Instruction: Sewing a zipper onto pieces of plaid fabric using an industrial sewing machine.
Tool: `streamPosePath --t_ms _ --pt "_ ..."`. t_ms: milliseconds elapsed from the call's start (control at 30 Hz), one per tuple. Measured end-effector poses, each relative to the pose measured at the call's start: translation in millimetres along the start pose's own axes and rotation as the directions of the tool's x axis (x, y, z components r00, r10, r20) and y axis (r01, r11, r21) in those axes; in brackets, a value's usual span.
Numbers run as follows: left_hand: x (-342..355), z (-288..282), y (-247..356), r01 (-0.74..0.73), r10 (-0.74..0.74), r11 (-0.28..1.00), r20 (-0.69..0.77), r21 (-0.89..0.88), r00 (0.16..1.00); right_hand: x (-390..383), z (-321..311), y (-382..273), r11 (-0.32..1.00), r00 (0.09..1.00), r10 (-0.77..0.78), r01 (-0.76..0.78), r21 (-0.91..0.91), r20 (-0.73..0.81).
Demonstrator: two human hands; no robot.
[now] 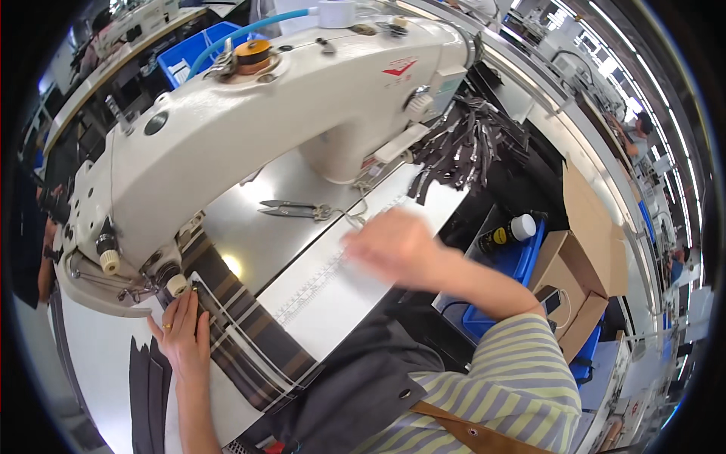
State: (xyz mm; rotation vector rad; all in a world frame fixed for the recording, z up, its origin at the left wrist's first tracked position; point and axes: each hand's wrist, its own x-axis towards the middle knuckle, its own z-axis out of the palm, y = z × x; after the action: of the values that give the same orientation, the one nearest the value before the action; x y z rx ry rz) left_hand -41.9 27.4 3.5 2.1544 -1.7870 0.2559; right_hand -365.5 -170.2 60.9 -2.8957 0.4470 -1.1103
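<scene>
My left hand (pixel 184 340) lies with its fingers stretched out on the edge of a brown, black and white plaid cloth (pixel 261 344), close to the needle area of a white sewing machine (pixel 265 98). The cloth runs under the machine's head and hangs toward my lap. Blurred by motion, my right hand (pixel 397 250) is above the white table (pixel 325 291), and its fingers are too smeared to read. Just beyond it, a pair of metal scissors (pixel 299 209) lies on the machine bed, the handles toward that hand. Whether the hand touches them I cannot tell.
Dark cloth strips (pixel 476 144) are heaped behind the right side of the table. Further right are a blue tray (pixel 525 261), a black bottle with a white cap (pixel 507 233) and an open cardboard box (pixel 578 276). Dark fabric pieces (pixel 149 393) lie left of my left forearm.
</scene>
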Motion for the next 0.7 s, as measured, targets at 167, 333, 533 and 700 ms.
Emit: streamPosePath --t_ms 167,333,533,700 --pt "4 0 0 -0.014 0.013 1.000 -0.025 -0.025 1.000 -40 -91 124 0.823 0.858 0.457 -0.310 -0.475 0.233" --pt "14 1 6 -0.008 0.006 0.996 -0.018 -0.092 1.000 -77 -72 173 0.921 0.925 0.374 -0.361 -0.150 0.068" --pt "-11 -13 12 -0.114 0.138 0.918 0.036 -0.381 0.990 -39 -31 52 0.991 0.995 0.092 -0.094 0.098 0.030" --pt "6 -45 122 0.654 0.348 -0.169 0.577 -0.737 0.739 1 -2 -44 0.813 0.891 -0.443 0.445 0.374 -0.098"
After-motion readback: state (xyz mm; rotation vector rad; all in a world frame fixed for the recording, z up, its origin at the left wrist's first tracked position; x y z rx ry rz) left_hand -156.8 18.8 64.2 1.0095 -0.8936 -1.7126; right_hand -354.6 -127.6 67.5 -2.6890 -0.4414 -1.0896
